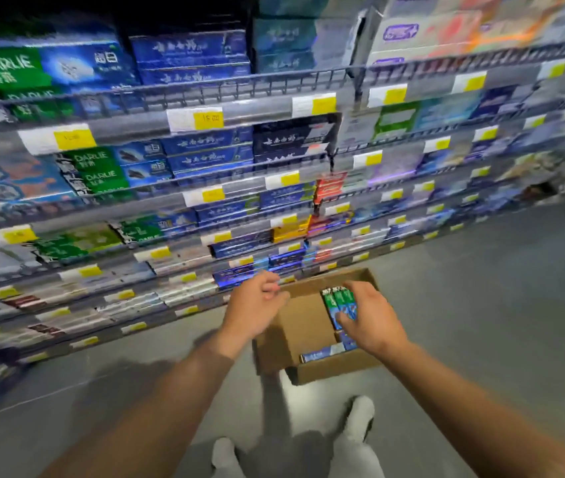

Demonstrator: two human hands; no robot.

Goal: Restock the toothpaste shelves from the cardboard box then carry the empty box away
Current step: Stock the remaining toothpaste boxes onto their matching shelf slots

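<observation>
An open cardboard box [303,334] sits on the grey floor below the shelves. Inside its right half stand green and blue toothpaste cartons [338,301]; another blue carton [322,354] lies along its near wall. My right hand [369,315] reaches into the box and its fingers close around the green cartons. My left hand [256,307] hovers over the box's left edge, fingers loosely curled, holding nothing. The toothpaste shelves [205,157] rise in several tiers to the left and ahead, filled with green Darlie and blue cartons. The picture is blurred by motion.
Yellow price tags [208,119] line the shelf rails. Grey floor [498,288] stretches to the right of the box. My white shoes [360,420] stand just behind the box. More packaged goods fill the shelves at the far right.
</observation>
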